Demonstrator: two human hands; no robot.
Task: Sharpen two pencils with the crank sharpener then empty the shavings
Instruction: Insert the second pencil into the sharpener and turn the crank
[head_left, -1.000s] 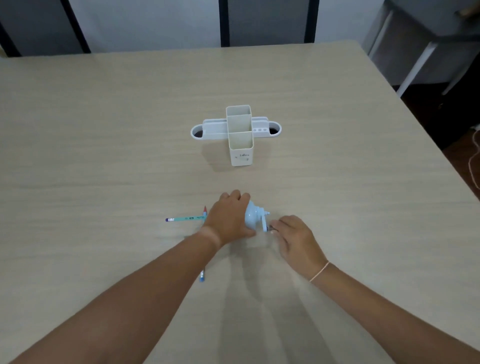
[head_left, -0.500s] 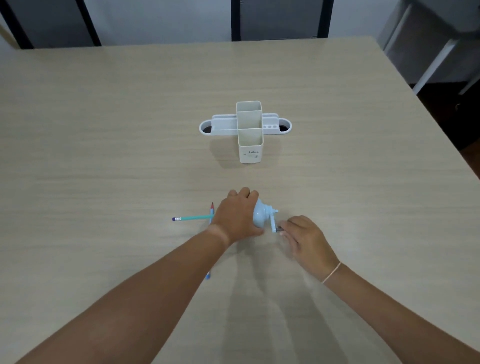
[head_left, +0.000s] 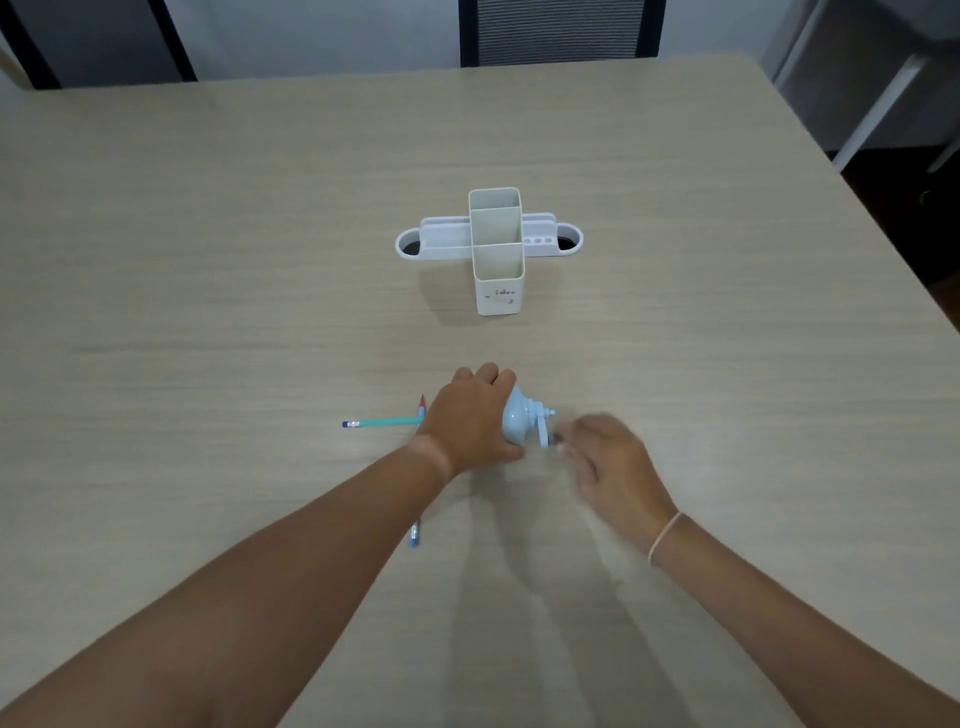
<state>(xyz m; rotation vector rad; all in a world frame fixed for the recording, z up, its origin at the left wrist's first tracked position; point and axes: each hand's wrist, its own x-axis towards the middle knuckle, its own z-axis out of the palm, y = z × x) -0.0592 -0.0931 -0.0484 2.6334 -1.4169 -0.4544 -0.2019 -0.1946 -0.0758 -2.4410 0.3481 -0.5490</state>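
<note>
A pale blue crank sharpener (head_left: 522, 423) stands on the table with its crank arm pointing right. My left hand (head_left: 467, 421) wraps over its body and hides most of it. My right hand (head_left: 608, 462) is blurred at the crank's knob, fingertips pinched on it. A teal pencil (head_left: 382, 422) with a purple eraser end lies left of my left hand, its other end hidden under the hand. A second blue pencil (head_left: 414, 535) passes under my left forearm; its red tip shows beyond the wrist.
A white desk organiser (head_left: 496, 249) with tall square cups and low side trays stands farther back, at the middle of the beige table (head_left: 208, 260). The table's right edge drops to a dark floor. Chairs stand behind the far edge.
My right hand has shifted slightly on the crank and is now motion-blurred. My left hand stays on the sharpener. The pencils have not moved.
</note>
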